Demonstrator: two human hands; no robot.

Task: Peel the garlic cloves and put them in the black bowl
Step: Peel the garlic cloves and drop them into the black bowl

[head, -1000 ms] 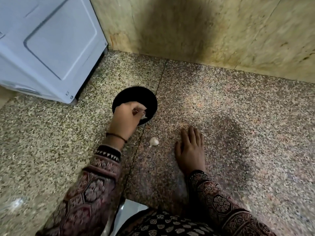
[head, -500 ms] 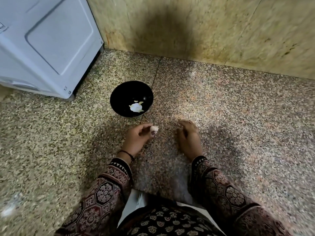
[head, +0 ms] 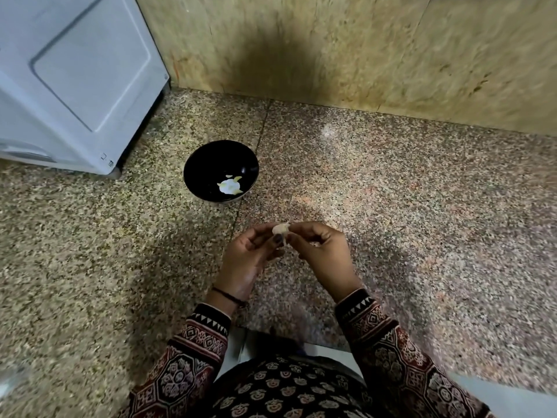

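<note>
A small pale garlic clove (head: 281, 229) in its papery skin is held up above the speckled floor between both hands. My left hand (head: 251, 256) pinches it from the left with thumb and fingertips. From the right, my right hand (head: 321, 251) pinches the same clove, fingers curled. The black bowl (head: 196, 164) stands on the floor beyond the hands, to the upper left, with pale peeled garlic pieces (head: 229, 186) lying in its bottom.
A white appliance (head: 75, 79) fills the upper left corner, close to the bowl. A yellowish stone wall (head: 361, 55) runs along the back. Speckled granite floor (head: 422, 206) spreads to the right and left of the hands.
My left hand left the bowl, picked the clove up from the floor and lifted it. My right hand rose off the floor and took hold of the clove too.
</note>
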